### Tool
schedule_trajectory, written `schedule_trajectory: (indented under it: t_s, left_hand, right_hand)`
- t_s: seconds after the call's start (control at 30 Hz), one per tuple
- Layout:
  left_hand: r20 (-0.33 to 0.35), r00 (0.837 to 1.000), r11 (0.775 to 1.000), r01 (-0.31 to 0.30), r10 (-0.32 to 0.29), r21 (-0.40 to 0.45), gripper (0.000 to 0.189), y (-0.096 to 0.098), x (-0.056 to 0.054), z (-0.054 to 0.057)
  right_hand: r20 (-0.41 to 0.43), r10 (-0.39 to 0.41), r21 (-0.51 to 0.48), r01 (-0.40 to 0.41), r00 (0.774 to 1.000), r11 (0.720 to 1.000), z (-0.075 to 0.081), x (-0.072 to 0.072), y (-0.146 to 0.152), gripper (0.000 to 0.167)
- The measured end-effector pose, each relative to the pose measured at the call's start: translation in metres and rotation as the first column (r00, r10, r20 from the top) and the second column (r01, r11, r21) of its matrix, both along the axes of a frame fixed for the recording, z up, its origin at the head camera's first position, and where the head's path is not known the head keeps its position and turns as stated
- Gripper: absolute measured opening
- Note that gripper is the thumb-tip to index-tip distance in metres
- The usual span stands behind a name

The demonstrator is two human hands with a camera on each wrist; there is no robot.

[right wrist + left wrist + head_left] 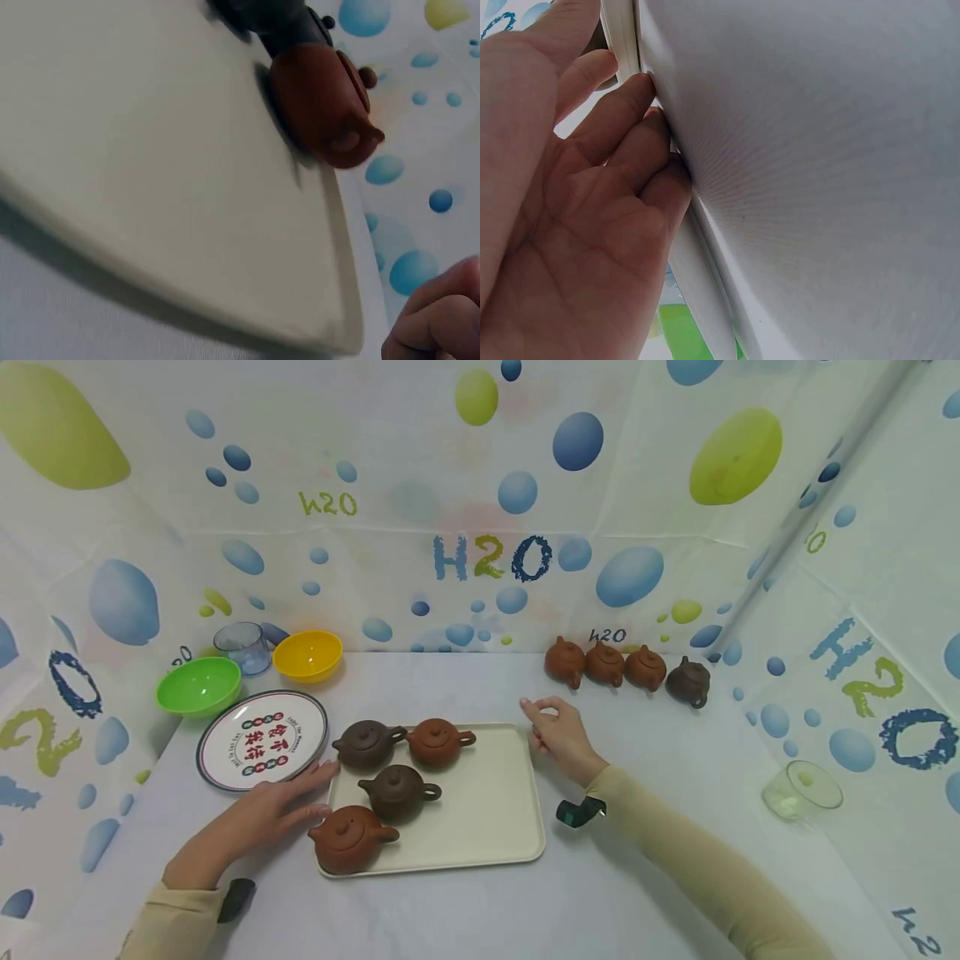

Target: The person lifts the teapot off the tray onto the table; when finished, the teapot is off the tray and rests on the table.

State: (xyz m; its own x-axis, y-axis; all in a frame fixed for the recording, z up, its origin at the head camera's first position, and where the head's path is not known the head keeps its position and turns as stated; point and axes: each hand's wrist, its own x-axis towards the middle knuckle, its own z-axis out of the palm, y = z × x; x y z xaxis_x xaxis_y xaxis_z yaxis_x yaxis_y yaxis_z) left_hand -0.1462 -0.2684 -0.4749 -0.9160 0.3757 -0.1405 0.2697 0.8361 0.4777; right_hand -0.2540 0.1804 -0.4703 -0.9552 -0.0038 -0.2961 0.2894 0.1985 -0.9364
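A cream tray [487, 810] lies on the white table and carries several small clay teapots: a dark brown one [367, 743], a reddish one [438, 741], another dark one [399, 792] and a reddish one [348, 838] at the front left. My left hand [277, 806] lies flat with straight fingers against the tray's left edge [626, 45]. My right hand [558, 732] hovers by the tray's far right corner [341, 300], fingers loosely curled and holding nothing. A reddish teapot [322, 112] shows in the right wrist view.
Several more clay teapots [626, 667] stand in a row at the back right. A printed round plate [262, 739], a green bowl [198, 685], a yellow bowl [307, 655] and a clear blue cup [243, 647] sit at the back left. A clear glass [801, 791] stands at the right.
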Motion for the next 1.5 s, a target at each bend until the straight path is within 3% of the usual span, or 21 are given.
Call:
schedule_trajectory:
  t_s: [0.1,0.27,0.4,0.53,0.77,1.13,1.5]
  left_hand:
    - [0.008,1.0,1.0,0.0,0.0,-0.003,0.074,0.0,0.0,0.001]
    - [0.008,1.0,1.0,-0.004,0.004,-0.002,0.075,0.001,0.0,0.001]
    - [0.008,1.0,1.0,-0.004,0.004,0.0,0.074,0.001,0.0,0.0]
    - [0.011,1.0,1.0,-0.002,0.002,0.005,0.074,0.001,0.001,-0.001]
    - [0.023,1.0,1.0,-0.014,0.014,-0.009,0.074,0.001,0.002,0.001]
    - [0.026,1.0,1.0,-0.01,0.01,-0.005,0.075,0.003,0.002,0.001]
    - [0.021,1.0,1.0,-0.009,0.009,-0.014,0.075,0.004,0.001,0.003]
  right_hand:
    - [-0.001,0.166,0.024,-0.166,0.986,0.986,0.004,0.007,-0.021,0.041]
    - [0.019,0.405,0.055,-0.405,0.914,0.913,0.004,0.018,-0.049,0.039]
    - [0.018,0.481,0.05,-0.481,0.877,0.875,-0.002,0.023,-0.064,0.039]
    - [0.025,0.511,0.038,-0.512,0.859,0.858,-0.008,0.026,-0.073,0.044]
    - [0.022,0.462,-0.004,-0.462,0.887,0.887,-0.012,0.029,-0.081,0.043]
    - [-0.009,0.409,-0.079,-0.408,0.913,0.91,-0.016,0.036,-0.08,0.039]
    - [-0.03,0.317,-0.147,-0.318,0.948,0.937,-0.007,0.025,-0.056,0.039]
